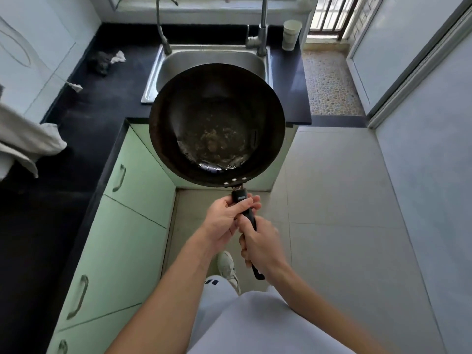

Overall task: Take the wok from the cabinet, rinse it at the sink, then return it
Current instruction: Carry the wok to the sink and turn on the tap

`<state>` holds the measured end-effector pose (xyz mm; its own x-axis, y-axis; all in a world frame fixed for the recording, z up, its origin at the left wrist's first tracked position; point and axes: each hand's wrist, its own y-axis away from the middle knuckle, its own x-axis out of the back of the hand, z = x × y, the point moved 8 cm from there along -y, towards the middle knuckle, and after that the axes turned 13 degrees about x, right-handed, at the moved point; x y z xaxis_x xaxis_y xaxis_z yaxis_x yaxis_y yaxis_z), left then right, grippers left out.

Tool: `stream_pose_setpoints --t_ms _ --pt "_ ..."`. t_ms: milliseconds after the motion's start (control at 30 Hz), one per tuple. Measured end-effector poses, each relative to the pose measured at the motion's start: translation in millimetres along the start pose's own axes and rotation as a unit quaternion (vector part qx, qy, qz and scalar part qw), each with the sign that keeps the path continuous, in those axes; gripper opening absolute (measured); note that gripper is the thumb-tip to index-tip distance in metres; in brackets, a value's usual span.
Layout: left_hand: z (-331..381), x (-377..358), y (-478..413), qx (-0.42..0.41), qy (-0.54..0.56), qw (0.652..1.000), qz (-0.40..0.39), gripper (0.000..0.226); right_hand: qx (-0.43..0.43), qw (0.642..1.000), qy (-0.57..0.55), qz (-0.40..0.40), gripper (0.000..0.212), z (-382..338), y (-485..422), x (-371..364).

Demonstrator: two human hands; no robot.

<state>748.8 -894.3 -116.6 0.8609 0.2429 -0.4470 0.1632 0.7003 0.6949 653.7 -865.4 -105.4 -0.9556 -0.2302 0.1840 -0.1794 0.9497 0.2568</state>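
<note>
A black wok (217,123) with pale residue and a little water at its bottom hangs level in the air, its far rim over the steel sink (212,58) and its near part over the floor. The wok's black handle (245,208) points toward me. My left hand (226,217) grips the handle close to the pan. My right hand (260,247) grips it further back, near its end. Both thumbs lie on top. The light green cabinets (122,226) with metal pulls run along the left, their doors closed.
Two taps (263,29) stand behind the sink. A paper cup (291,34) sits on the black counter (107,103) at its right; a dark scrubber and white scrap (107,60) lie at its left. A grey cloth (28,141) hangs at the left edge. Tiled floor (344,200) spreads to the right.
</note>
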Motion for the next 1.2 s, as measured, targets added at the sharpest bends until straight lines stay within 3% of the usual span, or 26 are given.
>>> stream_pose_setpoints --t_ms 367,567,1200 --pt "116.7 30.1 -75.3 0.038 -0.013 0.999 -0.012 0.022 -0.013 1.000 0.004 0.024 0.046 -46.3 -126.1 -39.0" --pt "156.2 29.4 -120.3 0.045 -0.008 0.999 -0.006 0.025 -0.021 0.999 0.011 0.023 0.035 -54.2 -184.2 -36.2" --pt "283.5 0.8 -259.1 0.063 0.017 0.996 0.062 0.029 -0.044 0.998 0.018 -0.047 0.035 -83.0 -386.1 -5.7"
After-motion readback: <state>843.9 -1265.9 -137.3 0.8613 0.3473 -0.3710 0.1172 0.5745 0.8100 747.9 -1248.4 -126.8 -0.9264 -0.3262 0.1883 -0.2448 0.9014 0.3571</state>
